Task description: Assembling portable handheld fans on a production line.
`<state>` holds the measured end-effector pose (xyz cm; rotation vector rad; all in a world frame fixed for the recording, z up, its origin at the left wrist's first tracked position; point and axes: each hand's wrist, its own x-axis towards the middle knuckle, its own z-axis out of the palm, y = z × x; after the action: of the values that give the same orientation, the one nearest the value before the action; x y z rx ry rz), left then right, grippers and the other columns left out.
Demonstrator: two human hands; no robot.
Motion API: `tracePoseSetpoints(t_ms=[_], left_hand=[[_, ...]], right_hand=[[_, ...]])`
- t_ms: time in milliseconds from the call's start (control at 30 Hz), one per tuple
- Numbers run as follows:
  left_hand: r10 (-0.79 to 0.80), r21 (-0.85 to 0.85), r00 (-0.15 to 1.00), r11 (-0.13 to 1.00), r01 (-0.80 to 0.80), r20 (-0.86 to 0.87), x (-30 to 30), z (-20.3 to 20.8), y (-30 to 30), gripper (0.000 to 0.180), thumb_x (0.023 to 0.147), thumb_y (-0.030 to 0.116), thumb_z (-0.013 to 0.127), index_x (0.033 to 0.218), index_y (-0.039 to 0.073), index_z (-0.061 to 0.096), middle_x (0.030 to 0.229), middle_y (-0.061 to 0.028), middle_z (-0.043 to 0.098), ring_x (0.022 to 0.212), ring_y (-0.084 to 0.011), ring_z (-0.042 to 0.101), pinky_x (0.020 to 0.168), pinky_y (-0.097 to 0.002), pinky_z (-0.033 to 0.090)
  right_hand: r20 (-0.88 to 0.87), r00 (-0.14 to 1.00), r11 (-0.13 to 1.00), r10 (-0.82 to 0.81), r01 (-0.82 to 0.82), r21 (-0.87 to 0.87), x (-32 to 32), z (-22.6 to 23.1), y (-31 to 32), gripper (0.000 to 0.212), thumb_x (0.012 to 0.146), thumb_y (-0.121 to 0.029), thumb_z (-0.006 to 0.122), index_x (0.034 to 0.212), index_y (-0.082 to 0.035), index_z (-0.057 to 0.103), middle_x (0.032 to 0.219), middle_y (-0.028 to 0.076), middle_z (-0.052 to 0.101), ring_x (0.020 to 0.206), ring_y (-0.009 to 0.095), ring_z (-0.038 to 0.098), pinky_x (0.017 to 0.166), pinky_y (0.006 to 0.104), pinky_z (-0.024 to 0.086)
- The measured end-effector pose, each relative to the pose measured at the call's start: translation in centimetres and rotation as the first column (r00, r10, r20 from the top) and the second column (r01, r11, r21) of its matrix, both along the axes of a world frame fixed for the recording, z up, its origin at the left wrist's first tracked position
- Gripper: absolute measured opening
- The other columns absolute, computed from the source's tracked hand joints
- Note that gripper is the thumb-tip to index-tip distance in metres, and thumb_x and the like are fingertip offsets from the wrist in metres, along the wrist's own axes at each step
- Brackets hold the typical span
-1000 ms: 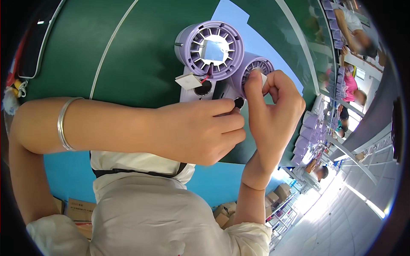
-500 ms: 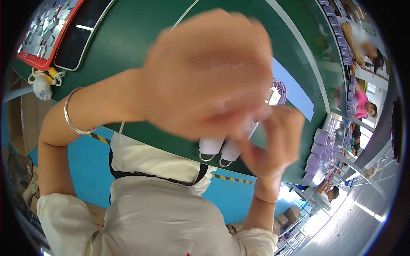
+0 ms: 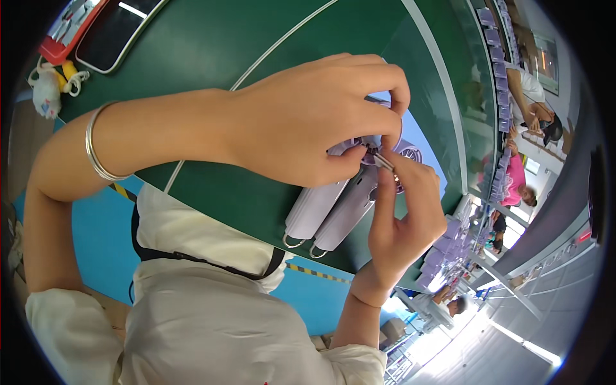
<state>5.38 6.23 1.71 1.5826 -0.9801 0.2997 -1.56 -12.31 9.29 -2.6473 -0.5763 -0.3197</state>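
Note:
Two lilac handheld fans lie side by side on the green table, the left fan (image 3: 314, 213) and the right fan (image 3: 344, 217), metal loops at their near ends. Over their heads reaches my left hand (image 3: 308, 122), its thumb and fingers closed on a small dark part I cannot make out. My right hand (image 3: 410, 215) pinches a small silvery metal piece (image 3: 384, 162) between thumb and forefinger, right beside the left fingertips. A round lilac grille (image 3: 410, 153) shows behind the right fingers; my hands hide most of the fan heads.
A blue sheet (image 3: 420, 122) lies beyond my hands on the green table (image 3: 192, 58). At the far left are a phone (image 3: 115, 32), a red tray (image 3: 58, 50) of flat silvery pieces and a plush charm (image 3: 47, 93). Lilac parts (image 3: 443, 250) stand at right, with people beyond.
My left hand has lowered from close to the camera to the fan heads, uncovering more of the fans. The right hand stays beside it. The whole view has shifted somewhat.

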Motion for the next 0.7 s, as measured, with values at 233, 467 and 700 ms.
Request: tracePoseSetpoints(t_ms=[233, 467, 700], left_hand=[[0.071, -0.02, 0.997, 0.997, -0.071, 0.032, 0.0, -1.0, -0.7, 0.008, 0.074, 0.008, 0.072, 0.079, 0.004, 0.067, 0.112, -0.0103, 0.058, 0.104, -0.0283, 0.056, 0.088, -0.0375, 0.047], [0.031, -0.058, 0.999, 0.998, -0.032, -0.01, -0.4, -1.3, -1.3, 0.01, 0.076, 0.006, 0.072, 0.071, 0.003, 0.064, 0.112, -0.0123, 0.06, 0.11, -0.0289, 0.055, 0.093, -0.0381, 0.047], [0.045, -0.058, 0.999, 0.997, -0.045, 0.002, -0.5, -1.3, -1.4, 0.009, 0.077, 0.009, 0.074, 0.076, 0.003, 0.067, 0.113, -0.0126, 0.06, 0.111, -0.0294, 0.055, 0.094, -0.0383, 0.047]], right_hand=[[0.101, 0.987, 0.991, 0.123, -0.116, -0.072, 1.2, 0.0, -0.5, 0.019, 0.078, 0.01, 0.072, 0.097, 0.005, 0.071, 0.089, 0.012, 0.072, 0.078, 0.025, 0.065, 0.073, 0.0322, 0.049], [0.195, 0.958, 0.978, 0.209, -0.208, -0.023, 2.1, -0.6, -1.3, 0.025, 0.065, 0.002, 0.082, 0.088, -0.001, 0.073, 0.082, 0.007, 0.069, 0.073, 0.022, 0.062, 0.073, 0.0349, 0.046], [0.3, 0.913, 0.96, 0.276, -0.277, -0.039, 2.6, -0.9, -1.4, 0.029, 0.062, -0.001, 0.083, 0.089, -0.002, 0.074, 0.079, 0.005, 0.066, 0.072, 0.022, 0.062, 0.069, 0.0359, 0.045]])
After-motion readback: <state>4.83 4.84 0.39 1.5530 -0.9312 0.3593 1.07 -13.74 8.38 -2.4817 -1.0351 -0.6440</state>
